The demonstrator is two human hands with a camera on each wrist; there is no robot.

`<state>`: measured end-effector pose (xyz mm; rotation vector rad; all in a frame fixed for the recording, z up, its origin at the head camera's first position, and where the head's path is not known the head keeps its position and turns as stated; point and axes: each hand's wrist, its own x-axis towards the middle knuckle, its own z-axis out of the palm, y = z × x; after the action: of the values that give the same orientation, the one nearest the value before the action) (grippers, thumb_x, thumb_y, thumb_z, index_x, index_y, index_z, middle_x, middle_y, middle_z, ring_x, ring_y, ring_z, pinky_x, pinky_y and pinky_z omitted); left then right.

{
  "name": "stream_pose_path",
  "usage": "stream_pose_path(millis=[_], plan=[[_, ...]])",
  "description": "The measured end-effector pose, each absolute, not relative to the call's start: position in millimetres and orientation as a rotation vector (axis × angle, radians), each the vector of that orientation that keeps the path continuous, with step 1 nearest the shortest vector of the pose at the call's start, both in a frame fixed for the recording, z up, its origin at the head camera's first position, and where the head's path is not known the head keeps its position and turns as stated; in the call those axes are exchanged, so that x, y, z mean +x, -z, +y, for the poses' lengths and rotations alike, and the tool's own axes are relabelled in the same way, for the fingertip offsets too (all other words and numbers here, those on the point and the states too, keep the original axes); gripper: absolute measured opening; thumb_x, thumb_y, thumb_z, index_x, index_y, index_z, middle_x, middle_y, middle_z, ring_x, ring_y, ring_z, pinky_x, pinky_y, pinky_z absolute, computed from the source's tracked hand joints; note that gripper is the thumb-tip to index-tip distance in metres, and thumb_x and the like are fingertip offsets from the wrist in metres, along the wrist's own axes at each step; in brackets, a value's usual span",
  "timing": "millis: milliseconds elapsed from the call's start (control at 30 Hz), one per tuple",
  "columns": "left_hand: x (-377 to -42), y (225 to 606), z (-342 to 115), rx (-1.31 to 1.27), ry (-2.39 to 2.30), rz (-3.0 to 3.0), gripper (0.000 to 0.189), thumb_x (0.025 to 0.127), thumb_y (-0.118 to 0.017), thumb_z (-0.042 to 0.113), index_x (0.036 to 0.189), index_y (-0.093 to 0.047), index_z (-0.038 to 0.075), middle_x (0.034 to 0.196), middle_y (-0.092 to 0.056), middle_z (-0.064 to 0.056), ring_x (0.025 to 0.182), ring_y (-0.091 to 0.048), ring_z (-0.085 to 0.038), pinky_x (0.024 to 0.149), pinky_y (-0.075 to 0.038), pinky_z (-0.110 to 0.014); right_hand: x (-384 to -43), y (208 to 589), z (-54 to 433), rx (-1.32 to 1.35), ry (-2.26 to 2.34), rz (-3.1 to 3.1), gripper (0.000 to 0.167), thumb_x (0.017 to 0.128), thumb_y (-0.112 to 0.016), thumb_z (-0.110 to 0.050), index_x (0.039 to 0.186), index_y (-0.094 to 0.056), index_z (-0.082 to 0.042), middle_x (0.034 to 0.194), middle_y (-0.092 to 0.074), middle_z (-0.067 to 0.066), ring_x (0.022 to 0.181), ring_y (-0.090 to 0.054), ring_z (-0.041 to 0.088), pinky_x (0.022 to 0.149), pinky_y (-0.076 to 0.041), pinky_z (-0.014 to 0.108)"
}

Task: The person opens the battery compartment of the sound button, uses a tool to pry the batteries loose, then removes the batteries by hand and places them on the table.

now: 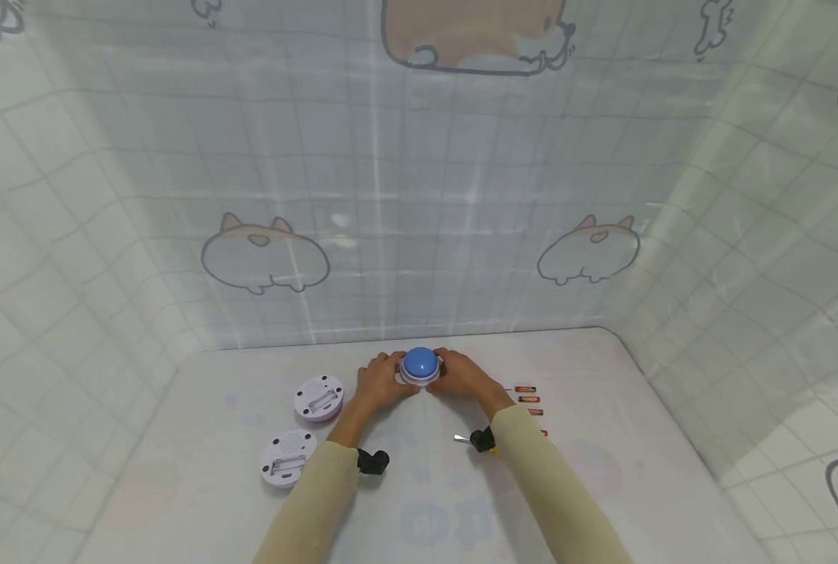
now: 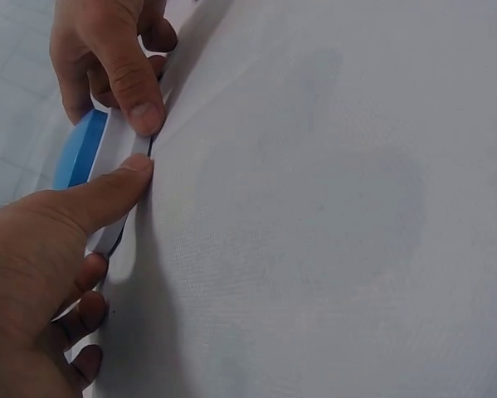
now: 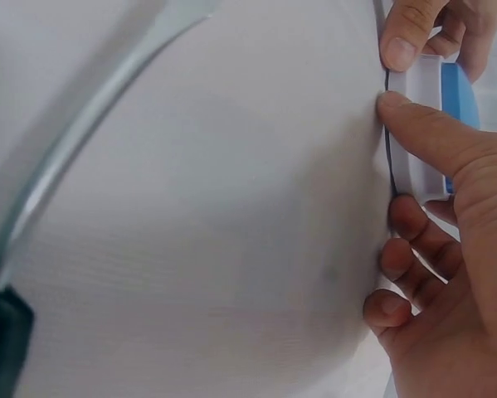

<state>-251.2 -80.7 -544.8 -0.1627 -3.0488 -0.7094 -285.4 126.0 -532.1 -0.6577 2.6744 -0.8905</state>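
A round push button [image 1: 420,363] with a blue dome and a white base sits upright at the back middle of the table. My left hand [image 1: 380,381] holds its left side, thumb at the lower front edge of the base. From the other side my right hand [image 1: 464,374] grips it in the same way. In the left wrist view both thumbs press close together on the white rim beside the blue dome [image 2: 80,151]. The right wrist view shows the button's base [image 3: 414,137] down against the tabletop, fingers curled around its side.
Two round white units [image 1: 318,398] lie upside down on the left, their battery compartments uncovered. Several red-and-black batteries [image 1: 529,399] lie at the right, partly behind my right forearm. A screwdriver [image 1: 463,439] lies near my right wrist. A patterned curtain wall [image 1: 419,235] rises behind the table.
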Motion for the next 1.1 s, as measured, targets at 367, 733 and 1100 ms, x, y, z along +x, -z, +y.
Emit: stream_pose_path(millis=[367, 733, 1100], plan=[[-232, 547, -79, -0.255, 0.837, -3.006, 0.082, 0.077, -0.083, 0.052, 0.143, -0.054, 0.011, 0.124, -0.059, -0.013, 0.115, -0.057, -0.030, 0.092, -0.040, -0.058, -276, 535, 141, -0.711, 0.876, 2.669, 0.078, 0.079, -0.086, -0.035, 0.143, -0.052, -0.006, 0.124, -0.065, 0.008, 0.105, -0.061, 0.020, 0.093, -0.052, 0.041], [-185, 539, -80, -0.331, 1.069, -2.893, 0.076, 0.082, -0.080, 0.050, 0.139, -0.056, 0.006, 0.121, -0.059, -0.012, 0.100, -0.059, -0.024, 0.086, -0.046, -0.053, -238, 517, 155, -0.752, 0.889, 2.635, 0.071, 0.080, -0.082, -0.047, 0.136, -0.060, -0.009, 0.100, -0.062, -0.002, 0.088, -0.055, 0.015, 0.074, -0.050, 0.031], [-142, 532, -77, -0.180, 1.276, -2.832, 0.064, 0.082, -0.077, 0.056, 0.126, -0.064, 0.012, 0.119, -0.069, -0.004, 0.071, -0.051, -0.009, 0.062, -0.043, -0.024, -191, 517, 166, -0.721, 1.003, 2.732, 0.072, 0.079, -0.072, -0.068, 0.126, -0.069, -0.014, 0.093, -0.061, -0.010, 0.083, -0.055, 0.011, 0.070, -0.048, 0.027]])
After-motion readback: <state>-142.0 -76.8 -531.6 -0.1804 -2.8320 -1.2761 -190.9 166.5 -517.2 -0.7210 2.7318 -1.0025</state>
